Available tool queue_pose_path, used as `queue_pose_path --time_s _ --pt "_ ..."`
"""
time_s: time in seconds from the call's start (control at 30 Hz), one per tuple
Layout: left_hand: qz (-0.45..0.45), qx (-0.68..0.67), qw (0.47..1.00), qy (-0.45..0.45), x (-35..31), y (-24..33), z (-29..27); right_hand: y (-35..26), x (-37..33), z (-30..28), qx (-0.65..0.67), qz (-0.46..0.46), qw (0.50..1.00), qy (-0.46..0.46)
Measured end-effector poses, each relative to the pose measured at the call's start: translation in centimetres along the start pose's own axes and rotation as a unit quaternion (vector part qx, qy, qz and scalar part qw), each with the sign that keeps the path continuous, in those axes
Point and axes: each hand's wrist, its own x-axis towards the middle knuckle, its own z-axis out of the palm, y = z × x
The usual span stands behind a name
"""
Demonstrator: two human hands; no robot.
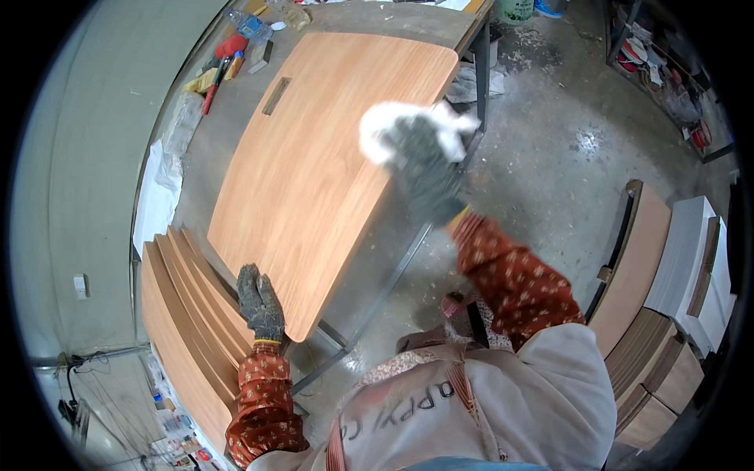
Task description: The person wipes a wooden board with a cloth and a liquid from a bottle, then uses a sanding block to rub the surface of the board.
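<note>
A large wood-grain tabletop panel with rounded corners and a rectangular slot near its left edge lies on a grey workbench. My left hand, in a dark grey glove, rests with outstretched fingers at the panel's near left edge. Blurred by motion, my right hand is gloved too and grips a white cloth over the panel's right edge. Part of the cloth sticks out past the fingers on both sides.
Several curved wood panels stand stacked at the left. Along the bench's far left lie a red-handled tool, a plastic bottle and plastic wrap. More panels and boxes stand at the right. A shelf is at the far right.
</note>
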Motion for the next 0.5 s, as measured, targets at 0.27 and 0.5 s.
queue_pose_path --time_s 0.27,0.5 --pt "0.113 0.160 0.974 -0.117 6.8 6.7 1.8 4.6 4.3 5.2 0.394 0.151 0.898 0.124" --pt "0.287 0.009 0.955 -0.075 16.0 19.2 14.8 2.4 1.0 1.5 0.985 -0.006 -0.169 0.017"
